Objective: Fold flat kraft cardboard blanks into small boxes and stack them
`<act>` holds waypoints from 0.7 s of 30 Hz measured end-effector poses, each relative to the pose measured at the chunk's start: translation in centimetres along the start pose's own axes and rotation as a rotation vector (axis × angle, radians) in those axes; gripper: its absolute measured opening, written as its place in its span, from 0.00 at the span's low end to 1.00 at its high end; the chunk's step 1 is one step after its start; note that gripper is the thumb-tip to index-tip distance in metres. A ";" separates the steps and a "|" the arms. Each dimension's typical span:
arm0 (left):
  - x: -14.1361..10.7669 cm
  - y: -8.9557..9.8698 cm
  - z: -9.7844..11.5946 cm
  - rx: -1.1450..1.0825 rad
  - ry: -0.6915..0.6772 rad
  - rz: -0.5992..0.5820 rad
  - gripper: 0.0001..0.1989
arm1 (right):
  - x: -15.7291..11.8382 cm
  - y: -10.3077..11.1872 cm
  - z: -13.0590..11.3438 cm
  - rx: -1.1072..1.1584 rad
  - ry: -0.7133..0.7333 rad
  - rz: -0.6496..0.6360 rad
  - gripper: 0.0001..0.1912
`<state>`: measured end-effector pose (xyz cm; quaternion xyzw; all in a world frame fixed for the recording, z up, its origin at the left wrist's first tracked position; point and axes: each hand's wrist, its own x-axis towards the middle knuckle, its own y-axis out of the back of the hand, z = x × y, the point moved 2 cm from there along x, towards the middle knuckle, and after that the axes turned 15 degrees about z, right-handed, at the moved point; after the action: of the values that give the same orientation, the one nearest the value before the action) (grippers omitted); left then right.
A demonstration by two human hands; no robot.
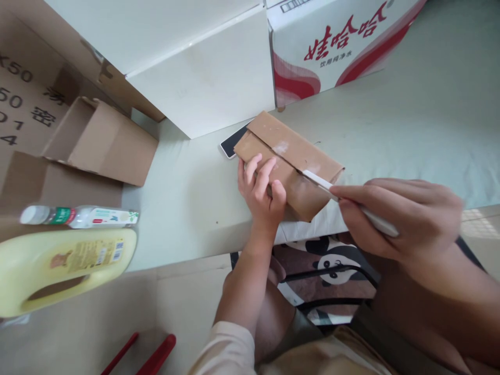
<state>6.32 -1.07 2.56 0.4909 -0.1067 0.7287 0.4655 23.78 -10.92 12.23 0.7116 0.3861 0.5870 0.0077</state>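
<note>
A small brown cardboard box (297, 143) lies tilted across the table near its front edge, a dark seam running along its top face. My left hand (261, 190) holds the box down, fingers bent over its near flap. In my right hand (406, 219) is a slim white knife (318, 179), pinched between thumb and fingers. Its pale tip lies at the right part of the seam; whether it has entered the gap I cannot tell. Whitish scuffs mark the cardboard. Partly covered by the box's left end is a flat black device with a white rim (233, 141).
Behind stand a large white box (211, 78) and a red-and-white carton (332, 52). An open cardboard box (113, 135), a clear plastic bottle (89, 216) and a yellow jug (97, 255) are at left. A panda-patterned chair (332, 271) is below the table edge.
</note>
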 end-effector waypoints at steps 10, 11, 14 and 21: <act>0.1 -0.1 -0.3 -0.033 0.070 -0.032 0.24 | -0.9 2.9 1.1 0.066 -0.021 0.023 0.12; 0.1 -0.1 -0.4 -0.032 0.062 -0.029 0.24 | -0.9 2.7 1.2 0.088 0.023 0.044 0.13; 0.0 -0.2 -0.6 -0.033 0.050 -0.029 0.24 | -0.7 1.6 1.4 0.116 0.070 0.040 0.14; 0.0 -0.2 -0.8 -0.039 0.027 0.019 0.23 | -0.6 1.9 1.8 0.170 0.065 0.086 0.15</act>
<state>5.95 -0.45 2.14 0.4708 -0.1191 0.7373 0.4695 26.31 -11.82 12.03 0.7061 0.4034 0.5749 -0.0906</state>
